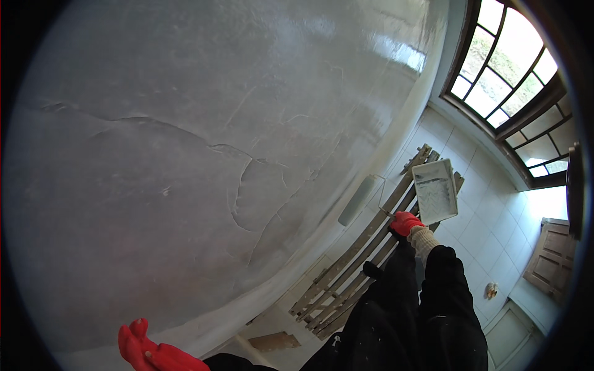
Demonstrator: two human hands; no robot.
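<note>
My right hand (405,224), in a red glove with a knitted cuff, is closed around the handle of a paint roller (357,201). The pale roller sleeve hangs beside the edge of a large, smooth grey surface (154,185). Long cracks or creases run across that surface, and its upper right part shines. Just beyond my right hand, a shallow paint tray (435,190) with whitish paint smeared inside rests on a slatted wooden bench (352,266). At the lower left, my left hand (162,355), also red-gloved, is open near the surface's near edge, with its fingers apart and nothing in it.
Pale tiles cover the floor (461,232) at the right. A dark-framed window (495,68) lets in light at the upper right. Beyond the bench are a brown wooden cabinet door (550,256) and a small object (490,290) on the floor. A brown board (274,341) lies below.
</note>
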